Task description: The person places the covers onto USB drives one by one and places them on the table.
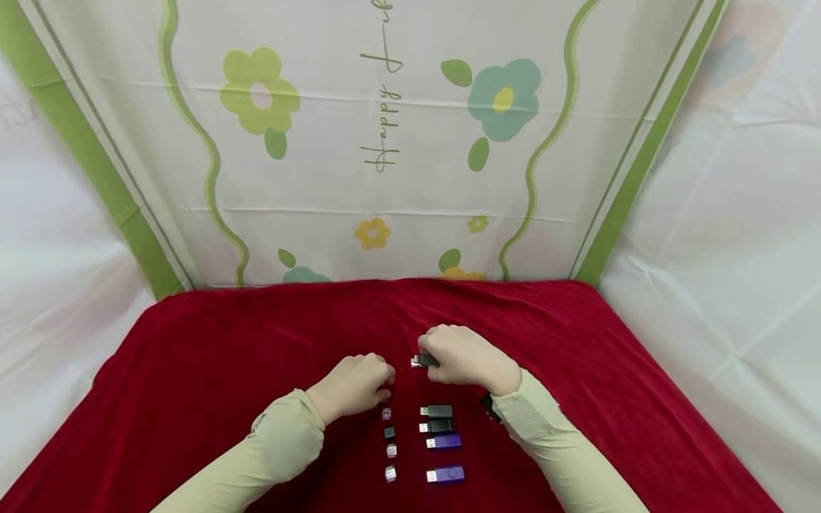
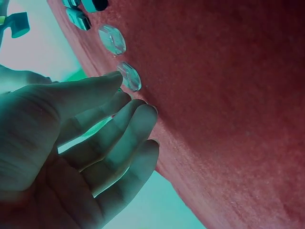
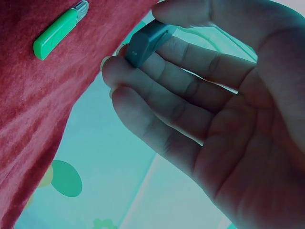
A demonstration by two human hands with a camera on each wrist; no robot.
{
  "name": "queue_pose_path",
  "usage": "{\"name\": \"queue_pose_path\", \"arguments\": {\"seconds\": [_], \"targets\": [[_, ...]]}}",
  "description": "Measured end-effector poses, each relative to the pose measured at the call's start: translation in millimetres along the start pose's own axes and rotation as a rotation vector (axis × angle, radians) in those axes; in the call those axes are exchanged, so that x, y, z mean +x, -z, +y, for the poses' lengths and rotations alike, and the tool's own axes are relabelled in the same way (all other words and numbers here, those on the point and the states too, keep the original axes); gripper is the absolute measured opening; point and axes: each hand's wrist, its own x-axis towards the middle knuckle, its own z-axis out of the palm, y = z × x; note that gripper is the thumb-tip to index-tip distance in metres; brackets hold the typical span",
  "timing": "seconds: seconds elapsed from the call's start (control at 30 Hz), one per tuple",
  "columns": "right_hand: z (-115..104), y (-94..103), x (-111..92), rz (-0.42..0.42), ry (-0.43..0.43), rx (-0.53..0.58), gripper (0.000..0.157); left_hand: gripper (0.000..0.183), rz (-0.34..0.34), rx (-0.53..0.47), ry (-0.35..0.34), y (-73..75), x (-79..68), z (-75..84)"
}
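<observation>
My right hand (image 1: 471, 360) pinches a dark USB stick (image 3: 148, 43) between thumb and fingers. In the head view its metal plug points left. My left hand (image 1: 353, 385) hovers over the red cloth to the left, fingers loosely bent, thumb apart from the fingertips. In the left wrist view a clear cap (image 2: 130, 76) lies just beyond the thumb tip, partly covered by it; contact cannot be told. Another clear cap (image 2: 112, 39) lies further along. Below the right hand lie a grey USB stick (image 1: 439, 411), a black one (image 1: 439, 426) and two purple ones (image 1: 449, 442).
Small caps form a column left of the sticks, among them a dark cap (image 1: 389, 432) and a clear cap (image 1: 390, 473). A red cloth (image 1: 244, 342) covers the table. A flowered white curtain (image 1: 321, 178) stands behind it, with white sheeting (image 1: 725, 299) at the sides.
</observation>
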Motion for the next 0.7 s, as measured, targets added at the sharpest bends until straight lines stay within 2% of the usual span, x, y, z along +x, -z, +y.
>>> {"name": "queue_pose_path", "arguments": {"seconds": [0.27, 0.53, 0.7], "targets": [[-0.8, 3.4, -0.3, -0.015, -0.012, 0.004, 0.029, 0.016, 0.006, -0.009, -0.003, -2.5, 1.5, -2.0], [-0.2, 2.5, -0.6, -0.014, -0.009, 0.001, 0.024, 0.012, -0.018, -0.064, -0.008, -1.1, 1.7, 0.3], [-0.4, 1.0, -0.7, -0.013, -0.007, 0.006, 0.023, 0.012, -0.025, -0.05, 0.015, -1.3, 0.7, 0.7]]}}
